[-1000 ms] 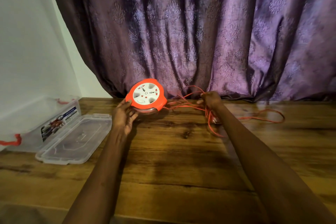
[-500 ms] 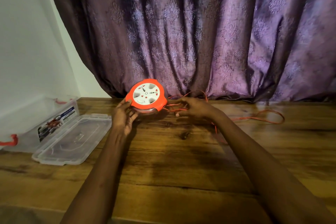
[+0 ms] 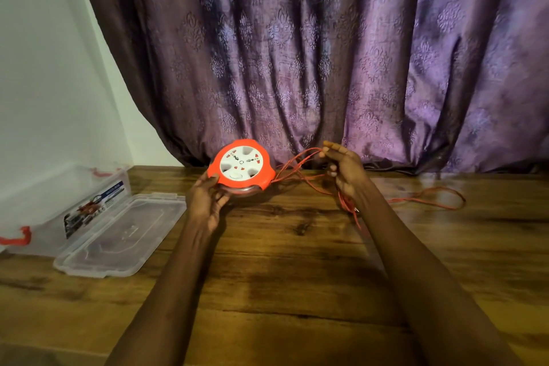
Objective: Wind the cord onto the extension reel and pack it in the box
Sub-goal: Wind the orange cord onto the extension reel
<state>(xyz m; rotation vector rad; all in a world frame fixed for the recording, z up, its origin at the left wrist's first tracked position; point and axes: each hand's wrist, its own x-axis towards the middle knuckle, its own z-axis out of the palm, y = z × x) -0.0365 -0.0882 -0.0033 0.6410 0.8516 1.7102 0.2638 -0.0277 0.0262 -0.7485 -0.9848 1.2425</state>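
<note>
left hand (image 3: 208, 199) grips reel (image 3: 241, 166) above the surface (image 3: 297, 276); right hand (image 3: 346, 171) fingers (image 3: 334, 148) pinch several cord (image 3: 300, 172) loops. risk: bunched slack tangles, jamming winding. box (image 3: 59, 202) stands open, left.

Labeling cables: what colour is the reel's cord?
Orange-red cord, clearest in the head view.

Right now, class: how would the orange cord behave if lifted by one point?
Probably floppy: the orange cord lies in slack loops on the wooden table. Likely light, as thin strands droop from the right hand. It may tangle, since several strands cross.
</note>
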